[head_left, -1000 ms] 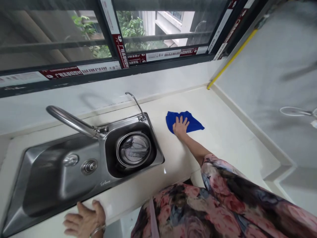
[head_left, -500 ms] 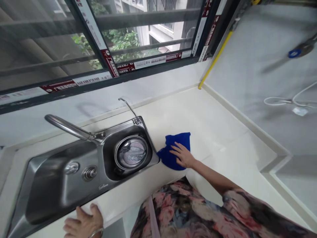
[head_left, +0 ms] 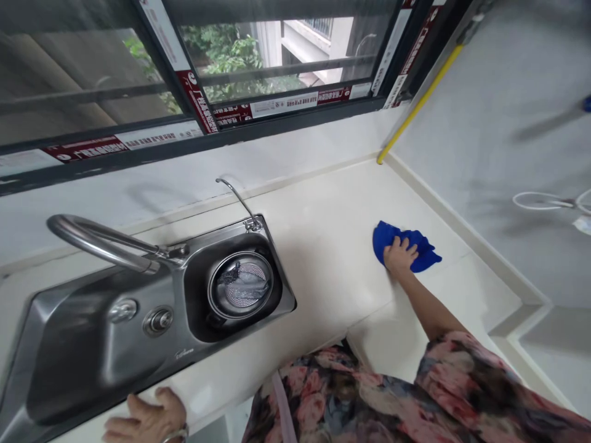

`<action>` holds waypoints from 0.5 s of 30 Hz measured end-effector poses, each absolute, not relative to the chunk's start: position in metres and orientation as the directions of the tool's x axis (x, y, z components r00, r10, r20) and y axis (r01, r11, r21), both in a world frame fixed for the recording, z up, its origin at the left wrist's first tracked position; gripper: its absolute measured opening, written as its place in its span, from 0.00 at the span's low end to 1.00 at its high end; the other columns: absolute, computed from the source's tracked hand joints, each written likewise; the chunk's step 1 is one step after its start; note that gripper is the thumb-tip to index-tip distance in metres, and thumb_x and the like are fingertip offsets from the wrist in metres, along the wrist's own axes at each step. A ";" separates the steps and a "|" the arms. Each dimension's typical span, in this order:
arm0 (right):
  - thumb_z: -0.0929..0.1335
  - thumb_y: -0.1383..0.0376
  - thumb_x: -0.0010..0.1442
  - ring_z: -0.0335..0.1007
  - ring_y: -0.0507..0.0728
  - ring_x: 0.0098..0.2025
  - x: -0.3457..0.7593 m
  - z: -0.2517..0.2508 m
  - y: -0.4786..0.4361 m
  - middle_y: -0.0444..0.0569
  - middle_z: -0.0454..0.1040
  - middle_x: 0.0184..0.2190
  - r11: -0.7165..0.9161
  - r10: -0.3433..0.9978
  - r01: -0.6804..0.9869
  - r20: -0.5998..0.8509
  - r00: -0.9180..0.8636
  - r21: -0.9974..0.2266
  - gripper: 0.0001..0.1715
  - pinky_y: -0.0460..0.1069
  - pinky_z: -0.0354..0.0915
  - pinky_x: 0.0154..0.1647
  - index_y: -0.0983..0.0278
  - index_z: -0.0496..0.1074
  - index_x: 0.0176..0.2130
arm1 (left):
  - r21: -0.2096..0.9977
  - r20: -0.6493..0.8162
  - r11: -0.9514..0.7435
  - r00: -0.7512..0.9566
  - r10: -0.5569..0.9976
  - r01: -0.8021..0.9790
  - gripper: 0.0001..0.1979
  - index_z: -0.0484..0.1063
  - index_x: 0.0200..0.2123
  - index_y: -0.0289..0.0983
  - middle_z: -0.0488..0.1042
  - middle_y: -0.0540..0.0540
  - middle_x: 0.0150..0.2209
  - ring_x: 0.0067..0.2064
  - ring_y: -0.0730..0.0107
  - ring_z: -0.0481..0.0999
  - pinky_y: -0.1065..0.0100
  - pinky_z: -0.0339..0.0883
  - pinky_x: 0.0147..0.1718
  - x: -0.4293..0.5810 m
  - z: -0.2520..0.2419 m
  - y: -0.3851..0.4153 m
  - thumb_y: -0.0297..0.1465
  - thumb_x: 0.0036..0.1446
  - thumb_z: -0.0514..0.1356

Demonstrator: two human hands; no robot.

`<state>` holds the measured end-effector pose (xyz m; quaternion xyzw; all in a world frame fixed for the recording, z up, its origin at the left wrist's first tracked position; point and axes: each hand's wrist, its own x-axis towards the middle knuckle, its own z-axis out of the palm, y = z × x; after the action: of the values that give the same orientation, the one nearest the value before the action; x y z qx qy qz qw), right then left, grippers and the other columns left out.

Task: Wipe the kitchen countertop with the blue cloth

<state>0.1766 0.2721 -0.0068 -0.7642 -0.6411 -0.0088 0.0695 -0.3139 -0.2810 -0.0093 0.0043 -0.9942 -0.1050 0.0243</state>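
A blue cloth (head_left: 418,249) lies bunched on the white countertop (head_left: 332,221), right of the sink. My right hand (head_left: 401,253) presses down on its left part, with the fingers bent into the fabric. At the sink's front edge, my left hand (head_left: 150,418) rests on the counter rim, fingers apart and nothing in it. A bracelet circles that wrist. The steel sink (head_left: 178,307) has two basins. In its right basin sits a round metal pot (head_left: 210,289) with a perforated bottom and a crumpled grey and dark thing (head_left: 249,288) in it.
A large curved faucet (head_left: 101,243) arches over the left basin, and a thin tap (head_left: 237,198) stands behind the right one. The window frame (head_left: 277,132) runs along the back. A yellow pipe (head_left: 420,104) drops to the far corner by the right wall (head_left: 498,123).
My right hand has slid the blue cloth right and away from me across the counter, and its fingers are more bent. My left hand stays by the sink edge. The view has shifted slightly.
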 end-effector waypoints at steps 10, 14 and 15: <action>0.60 0.63 0.68 0.46 0.83 0.75 -0.038 -0.006 0.303 0.68 0.58 0.74 0.165 0.980 0.972 0.139 -0.143 -0.166 0.36 0.81 0.50 0.68 0.70 0.66 0.71 | 0.202 -0.027 0.979 -0.999 -0.032 -0.037 0.47 0.59 0.73 0.25 0.46 0.18 0.77 0.79 0.32 0.43 0.32 0.40 0.73 -0.304 0.015 -0.266 0.55 0.66 0.40; 0.61 0.62 0.69 0.44 0.81 0.76 -0.087 -0.009 0.266 0.66 0.58 0.74 0.369 0.926 0.911 0.153 -0.345 -0.183 0.36 0.79 0.47 0.71 0.70 0.65 0.72 | 0.185 -0.005 0.983 -1.000 -0.002 -0.002 0.44 0.58 0.74 0.28 0.45 0.20 0.77 0.79 0.32 0.43 0.32 0.41 0.73 -0.302 0.014 -0.267 0.53 0.67 0.40; 0.61 0.62 0.69 0.43 0.80 0.77 -0.092 -0.009 0.255 0.66 0.58 0.74 0.414 0.908 0.891 0.159 -0.389 -0.185 0.36 0.78 0.47 0.72 0.70 0.64 0.72 | 0.169 -0.024 0.985 -0.999 0.027 0.022 0.43 0.55 0.75 0.27 0.42 0.19 0.78 0.79 0.30 0.40 0.30 0.40 0.72 -0.303 0.013 -0.269 0.51 0.68 0.39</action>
<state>-0.0924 0.2546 -0.0089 -0.5402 -0.8325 0.0346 0.1177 -0.3027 -0.2686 0.0129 -0.0123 -0.9963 -0.0845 -0.0129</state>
